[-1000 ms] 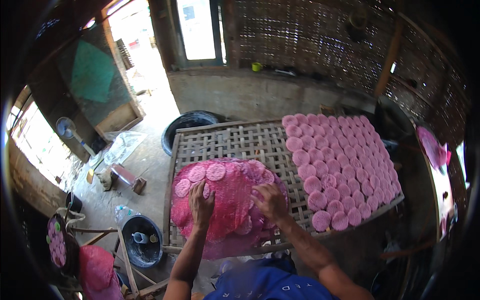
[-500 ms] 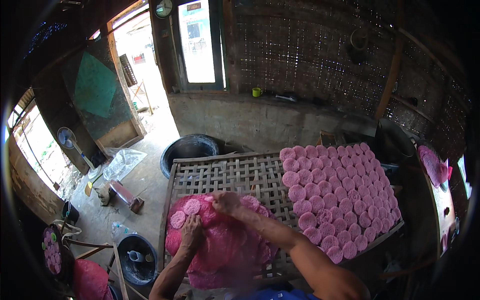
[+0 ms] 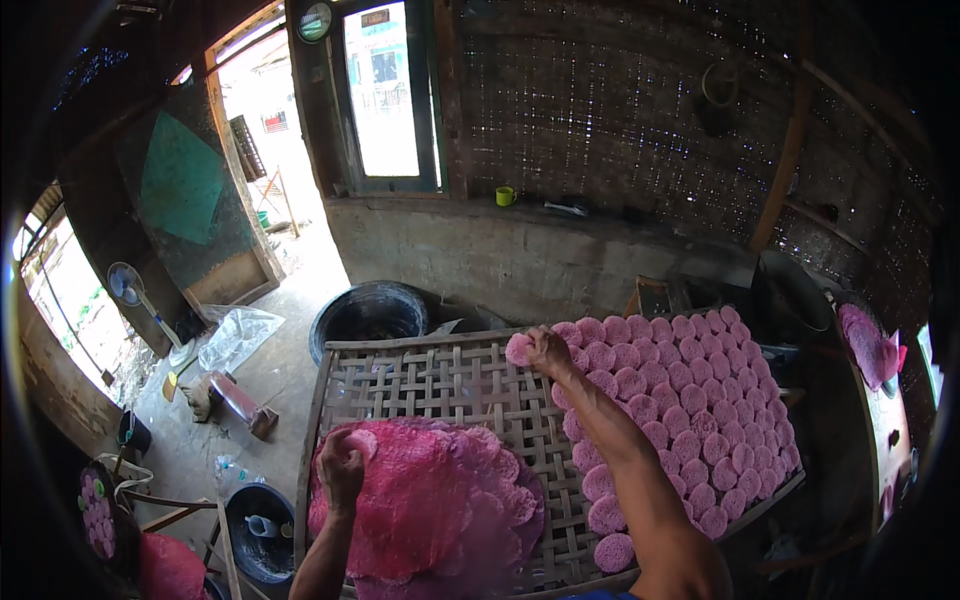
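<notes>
With its fingers closed on a round, lacy pink cracker disc (image 3: 519,349), my right hand (image 3: 550,354) is at the far edge of the woven slatted rack (image 3: 420,375). That disc is at the left end of the far row of similar pink discs (image 3: 690,400). My left hand (image 3: 340,472) is at the left side of a heap of glossy deep-pink sheets (image 3: 415,490), its fingers curled on another pink disc (image 3: 364,443). More pale discs (image 3: 512,495) show along the heap's right side.
A black tub (image 3: 370,315) stands on the floor beyond the rack. On the left are a dark basin (image 3: 260,530) with a scoop, a fan (image 3: 125,285) and a clear plastic bag (image 3: 240,335). A yellow-green mug (image 3: 504,196) sits on the wall ledge.
My right hand has moved from the heap to the rack's far edge, carrying a pink disc. My left hand has shifted left. The pale discs on top of the heap's left part are fewer.
</notes>
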The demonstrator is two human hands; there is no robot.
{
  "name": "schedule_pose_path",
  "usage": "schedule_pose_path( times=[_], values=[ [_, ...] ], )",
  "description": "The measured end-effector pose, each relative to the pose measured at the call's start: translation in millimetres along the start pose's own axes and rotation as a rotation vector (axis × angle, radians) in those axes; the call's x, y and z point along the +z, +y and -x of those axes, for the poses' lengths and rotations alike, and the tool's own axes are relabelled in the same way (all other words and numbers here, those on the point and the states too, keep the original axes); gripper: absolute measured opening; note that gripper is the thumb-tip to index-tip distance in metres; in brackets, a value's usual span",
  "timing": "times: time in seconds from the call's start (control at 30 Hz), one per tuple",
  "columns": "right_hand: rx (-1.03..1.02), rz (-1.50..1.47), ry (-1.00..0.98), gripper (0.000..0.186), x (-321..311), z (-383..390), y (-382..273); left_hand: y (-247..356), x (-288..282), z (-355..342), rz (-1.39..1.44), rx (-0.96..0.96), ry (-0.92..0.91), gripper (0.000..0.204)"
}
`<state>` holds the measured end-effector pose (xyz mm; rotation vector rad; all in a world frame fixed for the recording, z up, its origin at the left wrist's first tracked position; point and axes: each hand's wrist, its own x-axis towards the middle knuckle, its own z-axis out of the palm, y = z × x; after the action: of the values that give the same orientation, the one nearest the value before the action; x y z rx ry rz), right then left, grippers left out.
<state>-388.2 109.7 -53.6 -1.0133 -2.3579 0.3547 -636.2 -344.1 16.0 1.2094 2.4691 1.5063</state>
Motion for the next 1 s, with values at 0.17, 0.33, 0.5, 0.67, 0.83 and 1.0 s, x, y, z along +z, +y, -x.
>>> schedule_pose_path(
  times=[0.17,0.33,0.5,0.67,0.83,1.0],
  values=[
    [-0.011,0.293,0.005,0.028,-15,-15,21,46,55,-4,0.396,-0.167,-0.101,0.04],
    [0.048,0.227,0.172,0.042,-28,25,-17,68,110,-9,0.572,-0.261,-0.268,0.045],
    [0.182,-1.029,-0.395,0.05,-7,76,-99,79,171,-27,0.826,-0.322,-0.312,0.052],
    [0.124,-0.673,-0.349,0.044,5,59,-105,43,182,-29,0.453,-0.071,-0.208,0.057],
    [0.015,-0.328,-0.081,0.028,34,0,-62,-62,91,-19,-0.687,0.099,-0.015,0.057],
    [-0.153,0.152,0.1,0.031,28,-37,-37,-90,56,-7,-0.671,0.006,-0.081,0.05]
  ],
)
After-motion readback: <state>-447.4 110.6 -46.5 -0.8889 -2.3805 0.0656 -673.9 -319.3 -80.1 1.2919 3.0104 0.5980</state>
